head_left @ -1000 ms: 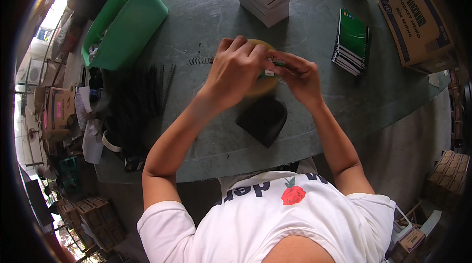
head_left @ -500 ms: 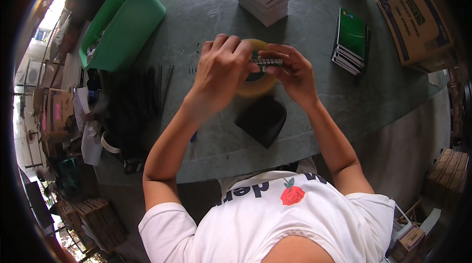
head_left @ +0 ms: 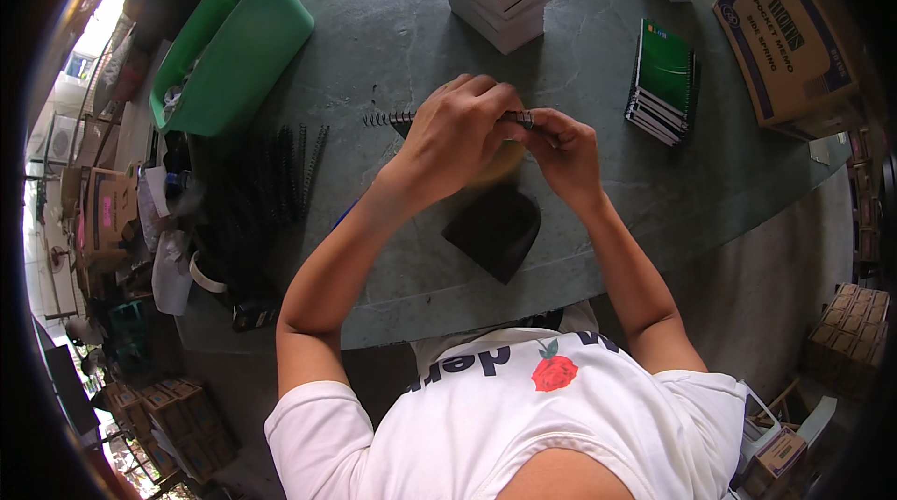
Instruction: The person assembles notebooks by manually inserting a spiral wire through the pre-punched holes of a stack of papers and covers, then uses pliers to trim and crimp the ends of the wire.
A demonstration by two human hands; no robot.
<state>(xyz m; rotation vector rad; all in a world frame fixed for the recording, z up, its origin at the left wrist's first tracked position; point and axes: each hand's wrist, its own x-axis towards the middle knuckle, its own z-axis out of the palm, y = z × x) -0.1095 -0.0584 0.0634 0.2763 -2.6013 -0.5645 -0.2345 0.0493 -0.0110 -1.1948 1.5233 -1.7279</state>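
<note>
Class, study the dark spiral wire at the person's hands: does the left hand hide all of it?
No: a stretch of the spiral wire shows left of the left hand.

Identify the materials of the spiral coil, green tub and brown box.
Spiral coil: thin dark loops, finish too small to judge; plastic or coated wire. Green tub: probably plastic, smooth, softly shiny, rounded rim. Brown box: likely cardboard, matte, with printed panels.

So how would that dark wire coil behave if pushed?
The dark wire coil is probably light: thin wire, open loops. It seems fairly stiff, its free end running nearly straight beyond the left hand. Loose, its round loops might let it roll.
</note>
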